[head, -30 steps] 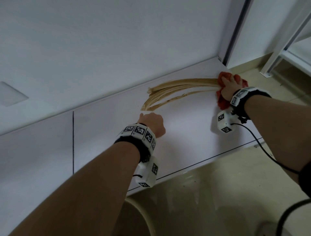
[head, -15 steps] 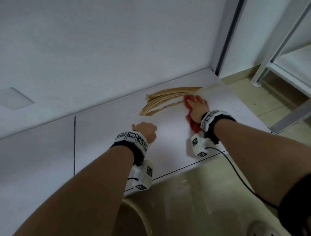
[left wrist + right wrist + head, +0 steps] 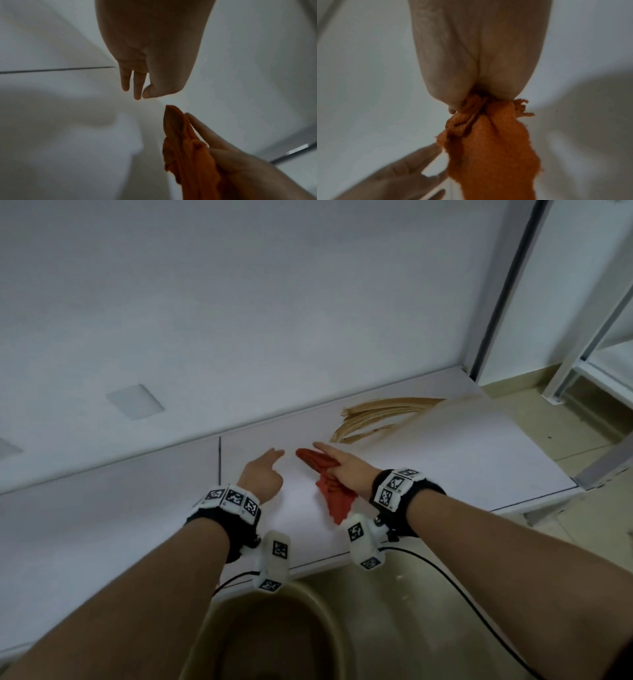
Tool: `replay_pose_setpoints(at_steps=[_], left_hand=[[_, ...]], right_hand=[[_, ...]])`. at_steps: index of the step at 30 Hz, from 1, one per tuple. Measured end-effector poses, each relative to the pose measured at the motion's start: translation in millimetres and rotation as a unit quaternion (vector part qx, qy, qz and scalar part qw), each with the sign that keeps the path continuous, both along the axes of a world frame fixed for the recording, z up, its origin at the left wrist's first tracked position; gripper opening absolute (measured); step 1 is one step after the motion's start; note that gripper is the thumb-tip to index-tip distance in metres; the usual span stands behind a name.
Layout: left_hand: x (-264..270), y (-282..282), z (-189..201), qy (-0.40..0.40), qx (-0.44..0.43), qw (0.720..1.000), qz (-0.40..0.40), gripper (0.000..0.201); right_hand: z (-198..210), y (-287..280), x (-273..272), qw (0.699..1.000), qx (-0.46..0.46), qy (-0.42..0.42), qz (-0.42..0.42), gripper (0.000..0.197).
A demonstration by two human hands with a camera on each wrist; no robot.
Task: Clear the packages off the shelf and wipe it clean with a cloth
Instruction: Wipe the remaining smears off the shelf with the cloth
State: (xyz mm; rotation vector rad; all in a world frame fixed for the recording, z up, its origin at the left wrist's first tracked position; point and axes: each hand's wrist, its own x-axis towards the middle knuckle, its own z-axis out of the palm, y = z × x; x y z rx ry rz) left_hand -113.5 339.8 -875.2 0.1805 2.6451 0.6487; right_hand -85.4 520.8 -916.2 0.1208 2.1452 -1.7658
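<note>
Currently your right hand [image 3: 346,470] grips the bunched red cloth [image 3: 329,487] above the shelf [image 3: 479,460]; your left hand [image 3: 262,474] hovers alongside, fingers loosely extended, holding nothing. Refold carefully: a soiled face risks re-smearing the brown streaks [image 3: 380,419].

White shelf [image 3: 462,460], flat, butted against a white back wall [image 3: 274,302]. A thin dark seam [image 3: 219,460] is seen running front to back across the shelf surface, left of centre. Brown smear [image 3: 380,414] is spread in curved streaks near the back edge, toward the right end; its right part looks fainter. Whether the red cloth [image 3: 329,484] rests on the surface cannot be told. Beige floor [image 3: 428,583] is visible below the shelf's front edge and past its right end.
</note>
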Motion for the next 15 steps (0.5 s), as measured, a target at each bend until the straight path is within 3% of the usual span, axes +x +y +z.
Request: replay_pose_setpoints(at_steps=[3, 6, 10, 13, 15], left_hand=[[8, -31, 9, -0.056, 0.092, 0.991, 0.073, 0.067], [20, -50, 15, -0.130, 0.248, 0.948, 0.150, 0.064], [22, -65, 17, -0.182, 0.317, 0.917, 0.162, 0.035], [16, -75, 16, -0.187, 0.328, 0.904, 0.199, 0.013], [12, -77, 17, -0.172, 0.330, 0.905, 0.206, 0.012]], right_hand=[[14, -25, 4, 0.980, -0.169, -0.072, -0.074, 0.054], [27, -47, 11, 0.951, -0.274, -0.112, -0.083, 0.024], [33, -71, 15, 0.918, -0.364, -0.151, -0.039, 0.026], [37, -72, 17, 0.923, -0.339, -0.175, -0.043, 0.037], [32, -66, 14, 0.921, -0.328, -0.200, -0.069, 0.048]])
